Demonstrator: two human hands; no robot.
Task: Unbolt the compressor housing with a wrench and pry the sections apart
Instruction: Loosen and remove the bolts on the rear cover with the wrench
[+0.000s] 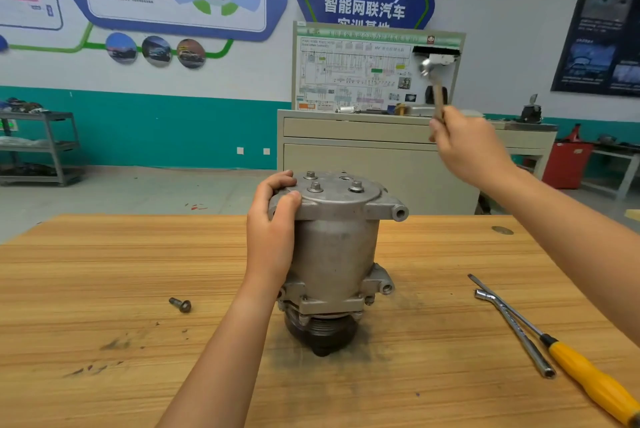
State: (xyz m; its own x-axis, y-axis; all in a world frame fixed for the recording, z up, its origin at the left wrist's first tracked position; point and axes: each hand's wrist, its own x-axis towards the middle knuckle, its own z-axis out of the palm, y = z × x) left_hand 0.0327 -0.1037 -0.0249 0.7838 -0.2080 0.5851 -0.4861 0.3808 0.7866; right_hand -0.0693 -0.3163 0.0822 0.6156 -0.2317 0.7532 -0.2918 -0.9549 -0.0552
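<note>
A grey metal compressor stands upright on the wooden table, pulley end down. Its top cover carries three bolts. My left hand grips the left side of the cover, thumb on top and fingers curled over the rim. My right hand is raised above and to the right of the compressor, gripping the wooden handle of a small hammer whose metal head is blurred high up.
A loose bolt lies on the table left of the compressor. At the right lie an L-shaped socket wrench and a yellow-handled screwdriver. A beige cabinet with a wiring board stands behind the table.
</note>
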